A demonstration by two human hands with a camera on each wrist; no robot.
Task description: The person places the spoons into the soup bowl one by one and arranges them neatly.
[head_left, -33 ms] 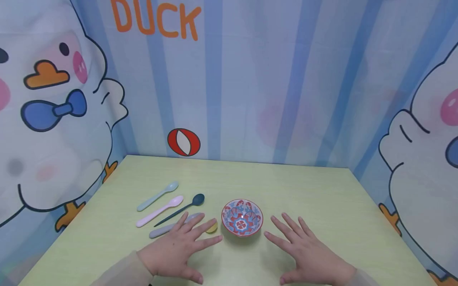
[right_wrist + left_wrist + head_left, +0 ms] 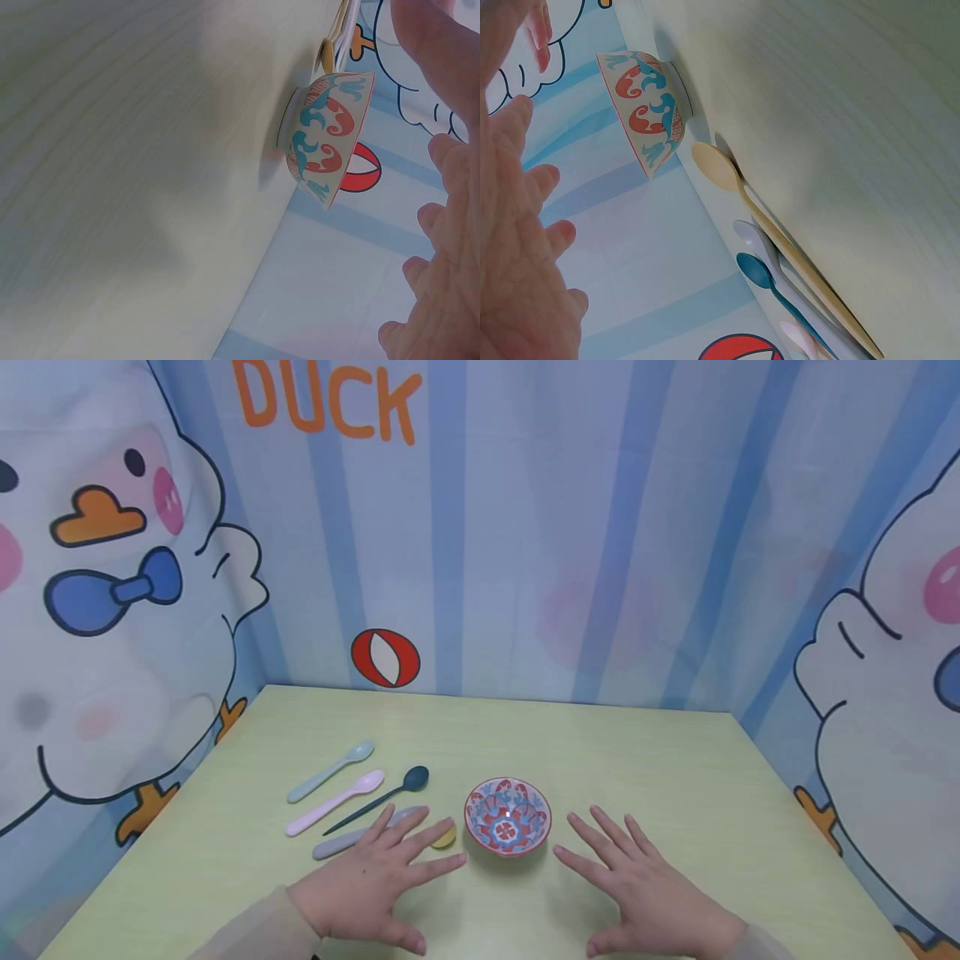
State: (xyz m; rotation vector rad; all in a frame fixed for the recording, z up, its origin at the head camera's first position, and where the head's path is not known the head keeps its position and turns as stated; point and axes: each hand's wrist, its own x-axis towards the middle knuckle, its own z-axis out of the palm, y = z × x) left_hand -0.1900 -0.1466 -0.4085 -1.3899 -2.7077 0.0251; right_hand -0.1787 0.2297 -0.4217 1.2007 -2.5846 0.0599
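Right there, the patterned bowl [image 2: 507,818] stood upright on the table [image 2: 637,752], just ahead of and between the left hand [image 2: 382,881] and right hand [image 2: 637,893], neither clearly nearer. Fingers spread wide on both, gripping nothing! Below the left lay the yellow spoon [image 2: 445,837], rounded end toward the bowl, handle slanting away; farther out, lilac [image 2: 341,843], teal [image 2: 416,778], pink [image 2: 334,806] and pale-blue [image 2: 330,776] spoons.

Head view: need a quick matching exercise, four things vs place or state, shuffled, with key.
1. bowl
2. pink spoon
3. left hand
4. right hand

A. between the pale blue spoon and the dark teal spoon
B. partly hiding the lavender spoon
C. fingers spread, right of the bowl
D. upright, red-rimmed

Pairs: 1-D, 2-A, 3-B, 4-C
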